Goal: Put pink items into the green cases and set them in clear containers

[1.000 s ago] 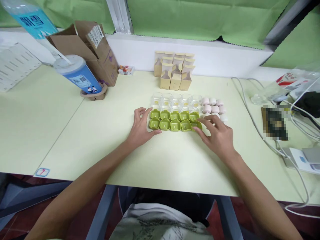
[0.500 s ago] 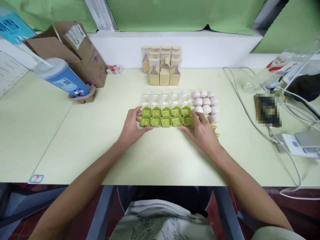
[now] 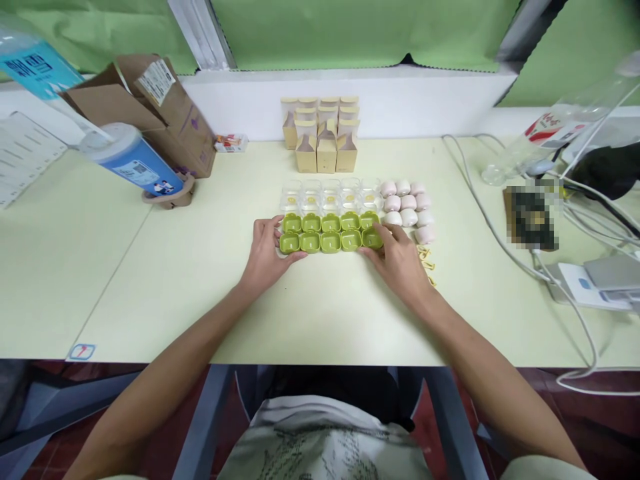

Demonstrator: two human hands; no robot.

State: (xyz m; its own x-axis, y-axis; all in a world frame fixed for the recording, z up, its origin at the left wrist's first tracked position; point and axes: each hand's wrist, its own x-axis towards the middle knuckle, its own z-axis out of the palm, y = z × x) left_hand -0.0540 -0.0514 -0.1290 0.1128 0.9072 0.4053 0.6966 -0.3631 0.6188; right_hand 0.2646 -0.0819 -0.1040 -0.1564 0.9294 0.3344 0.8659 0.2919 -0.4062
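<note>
Small olive-green square cups [image 3: 331, 241] stand in two rows, side by side, hollow side up. My left hand [image 3: 264, 253] grips the left end of the rows, fingers behind and thumb along the front. At the right end, my right hand [image 3: 400, 257] holds the front corner cup [image 3: 371, 238] between its fingers and thumb, covering part of it. Behind the green cups lie clear plastic covers [image 3: 331, 195] with yellow marks, also in rows. Pink and white rounded caps [image 3: 408, 203] are grouped to the right. Small yellow pieces [image 3: 426, 257] lie beside my right hand.
Several open cardboard boxes [image 3: 327, 150] stand at the back against the wall. To the left are a brown paper bag [image 3: 185, 127], a blue cup [image 3: 140, 163] in a carrier and a bottle. A clear bottle [image 3: 530, 150], white cables [image 3: 480, 200] and a blurred item occupy the right.
My right hand has shifted slightly left, and the right-end green cups sit closer to their neighbours. More yellow pieces show beside it. The camera view has moved a little.
</note>
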